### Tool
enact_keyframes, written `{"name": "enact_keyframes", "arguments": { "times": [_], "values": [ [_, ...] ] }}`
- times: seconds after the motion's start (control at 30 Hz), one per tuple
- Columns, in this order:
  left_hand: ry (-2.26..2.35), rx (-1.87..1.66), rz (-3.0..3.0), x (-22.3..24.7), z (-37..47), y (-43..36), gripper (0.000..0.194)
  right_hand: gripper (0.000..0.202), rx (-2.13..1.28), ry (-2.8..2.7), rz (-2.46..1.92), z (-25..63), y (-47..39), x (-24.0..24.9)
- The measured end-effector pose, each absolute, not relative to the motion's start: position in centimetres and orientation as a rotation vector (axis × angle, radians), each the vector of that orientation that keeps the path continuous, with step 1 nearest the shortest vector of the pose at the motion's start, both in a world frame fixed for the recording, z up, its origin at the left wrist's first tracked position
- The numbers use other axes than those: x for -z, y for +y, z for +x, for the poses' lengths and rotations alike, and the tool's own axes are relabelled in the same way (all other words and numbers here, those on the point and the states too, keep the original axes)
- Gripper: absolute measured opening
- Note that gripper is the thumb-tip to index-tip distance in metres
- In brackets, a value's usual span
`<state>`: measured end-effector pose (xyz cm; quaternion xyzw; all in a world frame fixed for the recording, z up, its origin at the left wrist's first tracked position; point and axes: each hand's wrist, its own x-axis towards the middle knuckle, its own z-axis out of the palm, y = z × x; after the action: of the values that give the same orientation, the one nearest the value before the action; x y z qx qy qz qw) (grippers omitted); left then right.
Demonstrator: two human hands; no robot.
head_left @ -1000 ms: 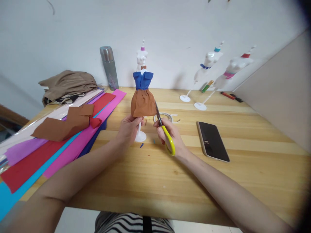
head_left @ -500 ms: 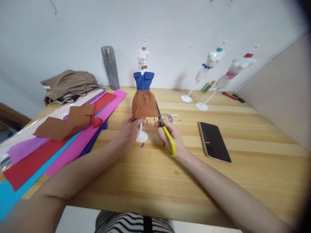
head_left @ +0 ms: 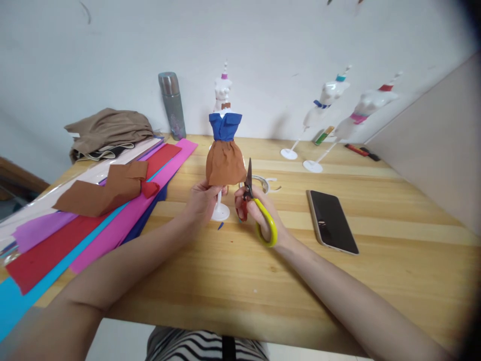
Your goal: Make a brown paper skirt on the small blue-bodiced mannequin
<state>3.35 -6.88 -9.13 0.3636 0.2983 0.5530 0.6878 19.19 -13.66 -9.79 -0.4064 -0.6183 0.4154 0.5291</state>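
Note:
A small dress form wears a blue crepe-paper top [head_left: 225, 127] and a gathered brown crepe-paper skirt [head_left: 225, 163]. Just under the skirt's hem, my left hand [head_left: 203, 203] is closed with its thumb and fingers at the form's thin white stand [head_left: 219, 197]. Whether those fingers also pinch the hem is hard to see. My right hand [head_left: 259, 208] grips scissors [head_left: 266, 218] with yellow and red handles through the loops. Their dark blades point upward beside the skirt's lower right corner. The round white base shows below my left hand.
Behind stands another white dress form [head_left: 223, 87]; two more [head_left: 332, 90] [head_left: 374, 102] lean at right. A phone [head_left: 333, 221] lies right of my hand. Crepe-paper sheets [head_left: 158, 180], brown cloth [head_left: 108, 130] and a thermos [head_left: 173, 105] are left. A tape roll [head_left: 265, 184] sits behind the scissors.
The scissors have turned more upright and their blades have come away from the skirt's right edge, with the red handle now showing. My left hand stays under the hem.

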Motion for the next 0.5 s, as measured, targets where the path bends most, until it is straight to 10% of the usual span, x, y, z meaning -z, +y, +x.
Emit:
{"name": "enact_keyframes", "arguments": {
  "times": [0.5],
  "values": [
    [0.761, -1.221, 0.867, 9.1, 2.4, -5.6, 0.025, 0.046, -1.009, -1.471, -0.888, 19.1, -13.6, 11.0]
  ]
}}
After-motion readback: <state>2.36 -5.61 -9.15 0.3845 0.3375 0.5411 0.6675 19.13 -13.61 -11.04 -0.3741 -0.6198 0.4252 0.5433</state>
